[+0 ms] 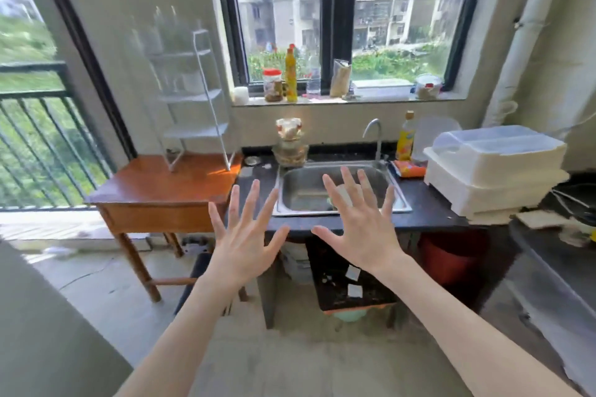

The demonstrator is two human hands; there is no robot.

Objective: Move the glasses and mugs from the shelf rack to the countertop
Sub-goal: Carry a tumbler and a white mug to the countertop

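A dark countertop (425,203) stretches beyond the fingertips of both hands, with a steel sink (290,187) set into it just past the right fingers. Left of the left fingers stands a wooden table (154,184), and on it, up and well beyond those fingers, a white shelf rack (196,97); motion blur makes the glasses and mugs on its shelves hard to tell apart. The left hand (242,248) and right hand (364,235) are raised side by side, backs to the camera, fingers spread wide and straight, holding nothing.
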